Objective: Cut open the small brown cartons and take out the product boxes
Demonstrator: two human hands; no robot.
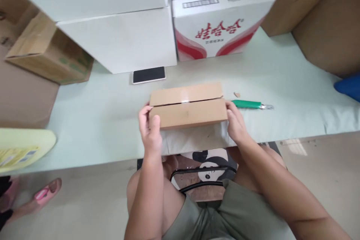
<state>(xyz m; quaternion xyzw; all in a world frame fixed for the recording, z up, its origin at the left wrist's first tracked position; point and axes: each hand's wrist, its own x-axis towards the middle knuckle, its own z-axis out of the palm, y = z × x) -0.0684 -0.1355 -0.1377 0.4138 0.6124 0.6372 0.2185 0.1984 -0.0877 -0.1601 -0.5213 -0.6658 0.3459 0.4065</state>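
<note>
Between my two hands is a small brown cardboard box [191, 113], its top flaps closed with a narrow gap along the seam. My left hand [151, 127] grips the box's left end, thumb on the near side and fingers behind the corner. At the opposite end, my right hand [235, 122] is closed on the right side, its fingertips partly hidden. A green utility knife [247, 104] lies just right of my right hand, its blade end pointing right. Near it rests a small brown cardboard scrap [237, 94].
Behind the box a phone [149, 75] lies on the pale green cloth [92, 120]. White cartons [120, 41] and a red-and-white carton [216, 33] line the back. Brown boxes [67, 60] flank both sides. A yellow-green container [25, 148] is at left; another person's foot [46, 193] shows below.
</note>
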